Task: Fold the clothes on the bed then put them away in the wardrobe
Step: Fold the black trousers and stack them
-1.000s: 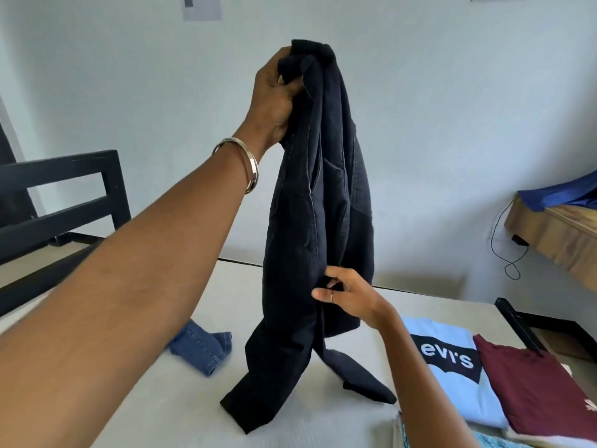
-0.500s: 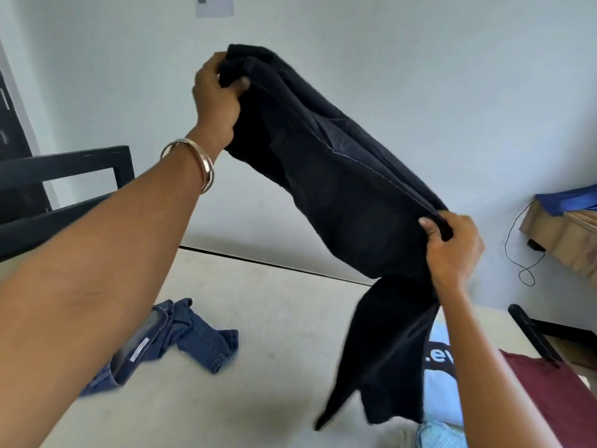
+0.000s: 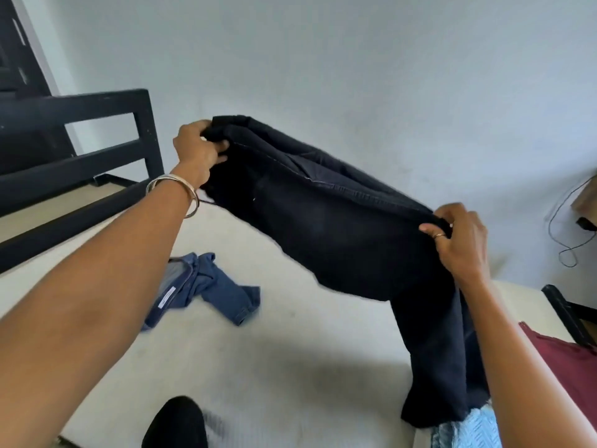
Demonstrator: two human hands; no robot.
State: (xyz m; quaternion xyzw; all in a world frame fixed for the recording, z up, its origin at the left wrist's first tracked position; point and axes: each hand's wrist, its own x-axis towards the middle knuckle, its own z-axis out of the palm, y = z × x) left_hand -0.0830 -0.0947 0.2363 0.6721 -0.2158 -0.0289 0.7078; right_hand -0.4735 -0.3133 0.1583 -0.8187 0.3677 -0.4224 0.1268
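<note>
A pair of black trousers [image 3: 339, 221] hangs in the air above the bed [image 3: 290, 350]. My left hand [image 3: 197, 153] grips the waistband end at the upper left. My right hand [image 3: 458, 240] grips the cloth further down, at the right, and the legs hang from there down to the mattress. Blue jeans [image 3: 206, 286] lie crumpled on the bed under my left forearm. A folded maroon shirt [image 3: 568, 360] lies at the right edge, and a light blue patterned cloth [image 3: 468, 428] shows below the trouser hems.
A black bed frame [image 3: 97, 140] rises at the left. A dark rounded thing [image 3: 177, 421] sits at the bottom, near the bed's front. A black cable [image 3: 562, 227] hangs on the wall at the right by a wooden shelf corner [image 3: 586, 195].
Both hands have come down with the trousers, which now stretch out lower and flatter over the bed. The camera has tilted down, so more mattress shows.
</note>
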